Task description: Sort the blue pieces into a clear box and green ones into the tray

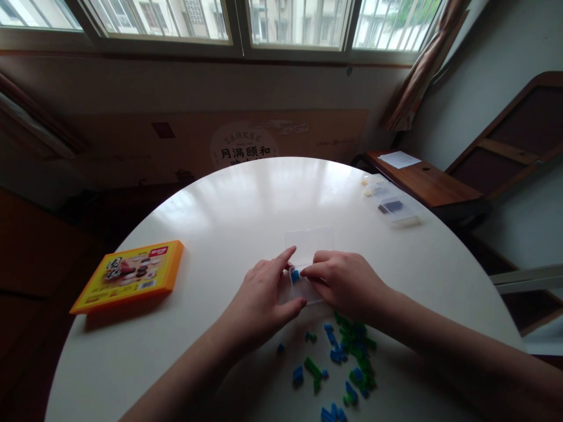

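A small clear plastic box with its lid raised lies on the white table in front of me. My left hand holds the box's left side, its thumb along the near edge and index finger toward the back. Inside, at the left end, sits a blue toy block. My right hand reaches into the box with fingers pinched together close to that block; whether they grip a piece is hidden. Nearer to me, several loose green blocks and blue blocks are scattered, many piled below my right wrist.
On the left of the round white table lies a yellow-orange game box. Clear plastic cases with dark and yellow items lie at the far right. Beyond the rim stands a wooden desk with a paper sheet.
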A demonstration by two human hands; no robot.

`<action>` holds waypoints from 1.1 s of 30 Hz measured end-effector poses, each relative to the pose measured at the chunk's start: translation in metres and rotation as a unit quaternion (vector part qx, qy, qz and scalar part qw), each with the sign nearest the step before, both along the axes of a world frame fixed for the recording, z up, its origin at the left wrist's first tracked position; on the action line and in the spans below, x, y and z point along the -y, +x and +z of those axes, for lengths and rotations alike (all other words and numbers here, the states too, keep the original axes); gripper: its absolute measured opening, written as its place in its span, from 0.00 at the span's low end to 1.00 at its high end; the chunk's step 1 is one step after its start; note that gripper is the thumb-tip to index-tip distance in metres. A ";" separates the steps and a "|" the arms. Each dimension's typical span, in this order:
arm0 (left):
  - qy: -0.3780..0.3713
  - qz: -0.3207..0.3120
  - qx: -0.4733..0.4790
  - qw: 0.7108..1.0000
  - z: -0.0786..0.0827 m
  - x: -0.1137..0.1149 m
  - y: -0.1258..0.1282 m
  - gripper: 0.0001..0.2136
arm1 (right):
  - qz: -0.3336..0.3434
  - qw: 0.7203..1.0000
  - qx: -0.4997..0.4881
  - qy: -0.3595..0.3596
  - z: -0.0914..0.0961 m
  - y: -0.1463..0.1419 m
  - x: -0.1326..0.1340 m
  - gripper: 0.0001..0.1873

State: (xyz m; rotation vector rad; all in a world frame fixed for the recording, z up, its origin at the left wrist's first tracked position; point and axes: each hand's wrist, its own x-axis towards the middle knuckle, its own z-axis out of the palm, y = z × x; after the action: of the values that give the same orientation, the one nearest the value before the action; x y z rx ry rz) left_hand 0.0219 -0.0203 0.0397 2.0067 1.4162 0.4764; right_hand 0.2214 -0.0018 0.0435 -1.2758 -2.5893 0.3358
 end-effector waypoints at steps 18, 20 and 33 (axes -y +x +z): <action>-0.020 0.007 -0.020 1.000 0.006 0.000 0.004 0.19 | 0.152 0.982 -0.105 -0.034 0.023 0.061 -0.004 0.11; -0.023 0.004 -0.024 0.999 0.007 0.000 0.004 0.19 | 0.153 0.982 -0.103 -0.027 0.026 0.067 -0.007 0.11; 0.001 -0.015 -0.188 0.982 0.046 0.026 -0.005 0.15 | 0.200 0.972 -0.039 -0.116 0.040 0.065 0.007 0.10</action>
State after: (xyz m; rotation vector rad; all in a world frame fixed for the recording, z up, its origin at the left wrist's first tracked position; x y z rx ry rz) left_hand 0.0171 -0.0460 0.0856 2.1967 1.6006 0.0832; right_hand 0.2864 -0.0087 0.0837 -0.7685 -2.7872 0.7628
